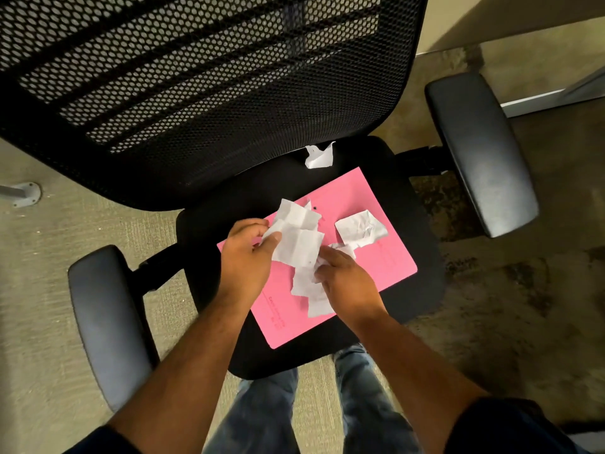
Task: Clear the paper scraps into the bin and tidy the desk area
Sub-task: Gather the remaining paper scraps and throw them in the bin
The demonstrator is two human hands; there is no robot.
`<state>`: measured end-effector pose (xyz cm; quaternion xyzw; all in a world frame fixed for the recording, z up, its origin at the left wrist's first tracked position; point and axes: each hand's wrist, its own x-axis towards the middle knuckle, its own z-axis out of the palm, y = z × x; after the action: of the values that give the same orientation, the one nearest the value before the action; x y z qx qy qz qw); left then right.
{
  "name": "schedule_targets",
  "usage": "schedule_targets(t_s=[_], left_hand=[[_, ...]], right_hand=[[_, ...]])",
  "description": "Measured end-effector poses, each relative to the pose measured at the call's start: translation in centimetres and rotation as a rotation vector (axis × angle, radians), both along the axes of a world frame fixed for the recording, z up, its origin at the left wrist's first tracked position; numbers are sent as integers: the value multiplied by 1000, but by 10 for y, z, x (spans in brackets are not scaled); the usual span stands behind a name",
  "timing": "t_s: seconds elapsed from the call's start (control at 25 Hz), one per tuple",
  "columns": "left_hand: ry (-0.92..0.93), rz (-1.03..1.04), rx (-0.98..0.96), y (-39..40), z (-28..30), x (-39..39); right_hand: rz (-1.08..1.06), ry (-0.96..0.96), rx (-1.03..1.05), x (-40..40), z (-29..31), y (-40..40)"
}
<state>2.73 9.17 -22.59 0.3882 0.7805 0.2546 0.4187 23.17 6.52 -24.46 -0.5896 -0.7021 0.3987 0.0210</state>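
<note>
A pink folder (386,253) lies on the black seat of an office chair (419,224). My left hand (245,257) pinches a bunch of white paper scraps (298,237) above the folder. My right hand (343,276) closes on more white scraps (311,290) that hang below its fingers. A crumpled white scrap (360,228) rests loose on the folder to the right of my hands. Another torn scrap (319,155) lies at the back of the seat, against the mesh backrest. No bin is in view.
The mesh backrest (196,77) fills the upper left. Padded armrests stand at the left (108,322) and right (481,152). Carpet surrounds the chair, with a round metal floor plate (27,193) at far left. My jeans-clad legs (314,407) stand at the seat's front edge.
</note>
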Motion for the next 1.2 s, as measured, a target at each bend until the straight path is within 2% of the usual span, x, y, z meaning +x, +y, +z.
schedule_targets(t_s=[0.08,0.16,0.24,0.4,0.48,0.64,0.76,0.84,0.92,1.08,1.2], left_hand=[[-16,-30,-35,2,-2,8],[-22,-52,-55,7,-4,13],[-33,-88,-71,13,-7,18],[-73,-179,-74,22,-17,31],[-4,-247,-96,28,-21,42],[253,-392,-82,33,-33,56],[453,-490,-35,32,-42,59],[517,-536,-10,30,-46,59],[561,-581,11,30,-49,58],[617,-650,61,32,-53,58],[579,-620,60,31,-54,60]], right_hand=[[-15,57,5,7,2,-5],[-52,95,128,12,7,-9],[-154,130,234,21,8,-12],[-386,308,314,46,9,-26],[-475,356,316,56,12,-32],[-658,409,145,73,21,-31],[-646,361,64,79,23,-16],[-576,250,120,78,19,1],[-466,143,201,73,14,20],[-383,12,150,62,8,47],[-335,-53,103,58,3,51]])
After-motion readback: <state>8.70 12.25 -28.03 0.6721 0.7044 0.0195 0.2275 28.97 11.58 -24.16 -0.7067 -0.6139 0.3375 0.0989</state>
